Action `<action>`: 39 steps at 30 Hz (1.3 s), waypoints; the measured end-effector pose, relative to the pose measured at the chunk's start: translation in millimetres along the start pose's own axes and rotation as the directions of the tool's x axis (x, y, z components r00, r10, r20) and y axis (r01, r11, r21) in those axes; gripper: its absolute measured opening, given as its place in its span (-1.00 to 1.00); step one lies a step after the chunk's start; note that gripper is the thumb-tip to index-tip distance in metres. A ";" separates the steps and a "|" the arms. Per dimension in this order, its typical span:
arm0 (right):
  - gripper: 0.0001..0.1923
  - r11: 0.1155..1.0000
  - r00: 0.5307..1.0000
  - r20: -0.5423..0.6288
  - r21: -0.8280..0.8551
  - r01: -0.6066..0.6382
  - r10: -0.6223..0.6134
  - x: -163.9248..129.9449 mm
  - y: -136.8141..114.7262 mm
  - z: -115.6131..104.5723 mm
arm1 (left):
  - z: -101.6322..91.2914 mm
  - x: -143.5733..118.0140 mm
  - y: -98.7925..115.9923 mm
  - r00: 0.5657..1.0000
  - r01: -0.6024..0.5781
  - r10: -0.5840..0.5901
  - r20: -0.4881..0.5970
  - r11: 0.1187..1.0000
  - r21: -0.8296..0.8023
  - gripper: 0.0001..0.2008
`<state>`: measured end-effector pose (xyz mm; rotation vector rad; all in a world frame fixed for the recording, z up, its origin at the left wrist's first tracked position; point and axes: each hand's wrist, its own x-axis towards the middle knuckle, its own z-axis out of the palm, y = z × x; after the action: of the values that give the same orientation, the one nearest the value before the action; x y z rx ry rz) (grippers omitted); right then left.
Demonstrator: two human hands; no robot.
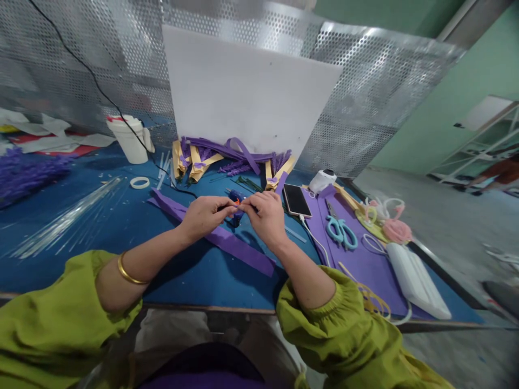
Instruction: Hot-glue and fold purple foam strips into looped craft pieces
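Note:
Over the middle of the blue table, my left hand (208, 214) and my right hand (263, 216) meet fingertip to fingertip. Both are closed in a pinch on a small purple piece (240, 208), mostly hidden by the fingers. Just behind and below them lies a blue glue gun (236, 219) with an orange part, partly covered by my hands. A long purple strip (239, 248) runs on the table under my left wrist and forearm. Behind my right hand stands a small wrapped lavender bunch (274, 175) with a purple bow.
More wrapped bunches (198, 165) lean by a white board (247, 92). To the right are a phone (297, 200), teal scissors (341, 232) on purple sheets and a white power strip (417, 281). At left lie clear sticks (77, 221), a tape roll (140, 182) and a white cup (128, 139).

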<state>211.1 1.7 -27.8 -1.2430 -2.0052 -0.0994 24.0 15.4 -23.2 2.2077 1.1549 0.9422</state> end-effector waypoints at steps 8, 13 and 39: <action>-0.82 0.998 0.998 0.039 -0.036 0.058 -0.056 -1.4 -1.2 -0.5 | 0.6 -0.2 -0.8 1.000 -0.026 0.027 -0.012 0.999 0.047 -0.73; -0.81 1.000 1.000 0.025 0.025 -0.009 0.009 2.8 3.1 -4.1 | -3.3 0.8 0.4 0.999 -0.043 0.043 -0.031 0.999 0.007 -0.72; -0.85 0.666 0.845 -0.046 0.640 -0.384 0.532 8.8 32.8 -0.6 | -11.0 6.4 -4.2 0.994 0.087 -0.095 -0.062 0.988 -0.130 -0.72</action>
<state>235.4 25.0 -32.0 -1.1887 -1.2898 0.5962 16.2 24.1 -16.7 2.0198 1.1819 1.0299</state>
